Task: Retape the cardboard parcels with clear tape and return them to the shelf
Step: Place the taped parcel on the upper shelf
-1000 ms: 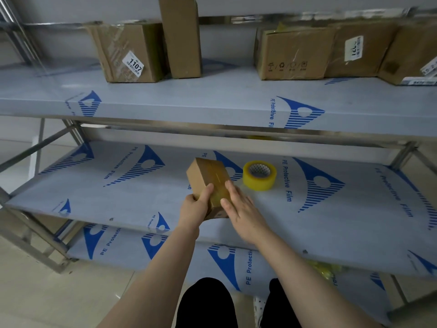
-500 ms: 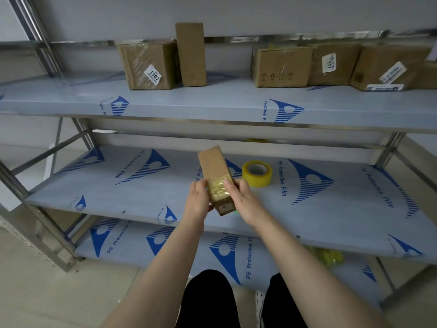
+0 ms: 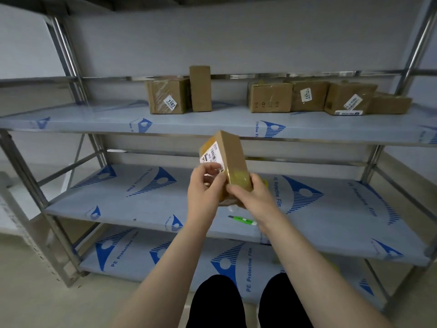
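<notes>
A small cardboard parcel point(image 3: 230, 153) with a white barcode label and a band of yellowish tape round its lower end is lifted upright above the middle shelf point(image 3: 132, 204). My left hand point(image 3: 204, 185) grips its labelled left side, and my right hand point(image 3: 250, 196) grips the taped lower end from the right. The tape roll point(image 3: 265, 183) on the middle shelf is almost wholly hidden behind my right hand; only a yellow sliver shows.
Several cardboard parcels point(image 3: 169, 95) stand along the upper shelf point(image 3: 212, 121), with a gap between the tall box point(image 3: 200, 88) and the box point(image 3: 270, 97) to its right. A green cutter point(image 3: 242, 219) lies at the middle shelf's front. Steel uprights point(image 3: 68, 55) frame the rack.
The parcel has been lifted off the middle shelf and turned upright, its label now facing me. Both hands rose with it, and my view tilted up towards the upper shelf.
</notes>
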